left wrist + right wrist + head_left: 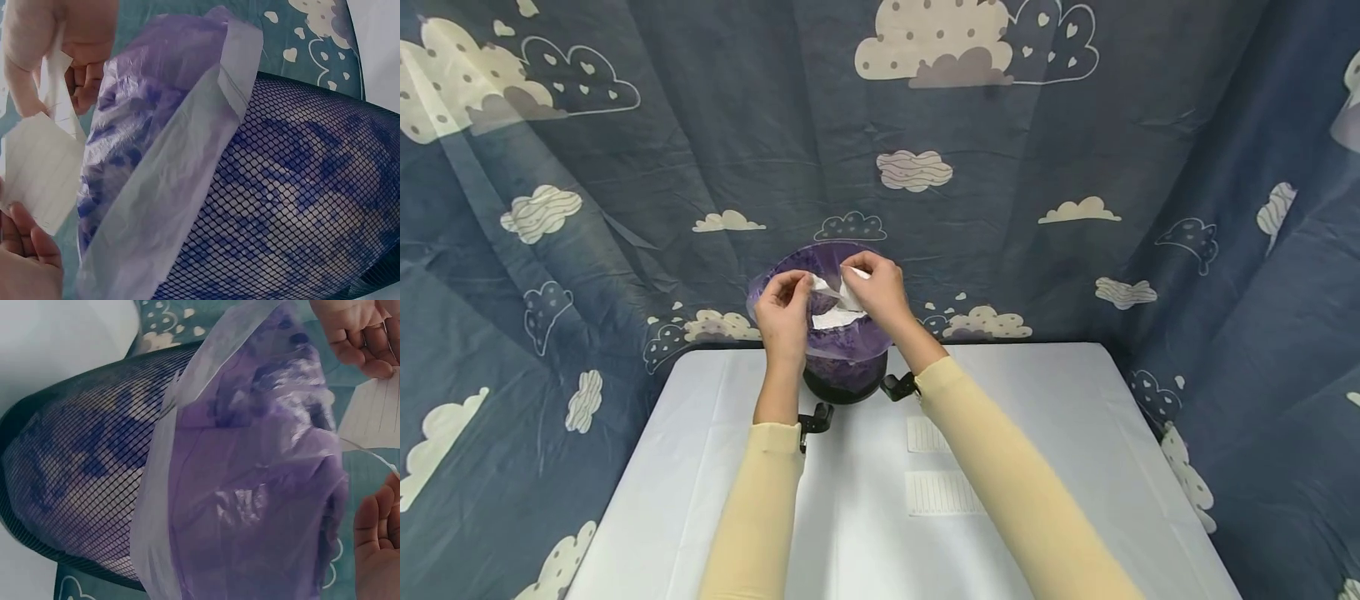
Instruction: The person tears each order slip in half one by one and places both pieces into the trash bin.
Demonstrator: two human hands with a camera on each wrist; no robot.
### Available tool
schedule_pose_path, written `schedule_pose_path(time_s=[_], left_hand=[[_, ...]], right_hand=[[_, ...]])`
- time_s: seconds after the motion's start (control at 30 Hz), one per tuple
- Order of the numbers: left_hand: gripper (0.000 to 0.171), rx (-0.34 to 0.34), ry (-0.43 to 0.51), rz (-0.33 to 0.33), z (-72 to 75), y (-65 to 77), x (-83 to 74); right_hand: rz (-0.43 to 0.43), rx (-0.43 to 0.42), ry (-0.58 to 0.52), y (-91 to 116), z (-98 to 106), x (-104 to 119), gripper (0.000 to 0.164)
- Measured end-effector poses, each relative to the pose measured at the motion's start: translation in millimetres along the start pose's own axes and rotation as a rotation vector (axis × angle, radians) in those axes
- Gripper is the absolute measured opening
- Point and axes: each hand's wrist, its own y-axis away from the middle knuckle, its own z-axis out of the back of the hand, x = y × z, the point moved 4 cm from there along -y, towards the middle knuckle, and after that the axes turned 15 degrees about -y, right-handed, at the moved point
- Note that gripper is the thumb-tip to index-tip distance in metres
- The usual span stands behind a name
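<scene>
Over a black mesh bin (844,387) lined with a purple plastic bag (850,343), both hands are raised near each other. My left hand (784,321) pinches a piece of white lined paper (44,172) between thumb and fingers. My right hand (883,293) pinches a narrower-looking lined piece (60,103) close beside it. Whether the two pieces are still joined, I cannot tell. More white paper (837,318) shows below the hands, within the bag's opening. The bag's pale rim (187,169) is folded over the mesh (94,456).
Two ruled paper slips, one farther (927,435) and one nearer (943,493), lie on the white table (865,533) by the right forearm. A dark blue curtain (805,125) with cloud prints hangs behind the bin and along both sides.
</scene>
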Motion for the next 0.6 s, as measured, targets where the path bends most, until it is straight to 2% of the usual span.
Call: schedule_pose_path(time_s=[0.27,0.43,0.6], left_hand=[[0.016,-0.044,-0.019,0.057,-0.2,-4.6,11.4],[0.019,-0.021,-0.053,0.081,-1.9,-3.4,12.9],[0.023,0.017,-0.072,0.068,-2.7,-2.1,11.4]], right_hand=[[0.019,-0.023,0.044,-6.1,-4.5,-8.3,0.017],[0.023,-0.024,0.061,-6.4,-6.5,-11.3,0.017],[0.03,-0.002,0.063,-5.9,-9.1,-13.2,0.019]])
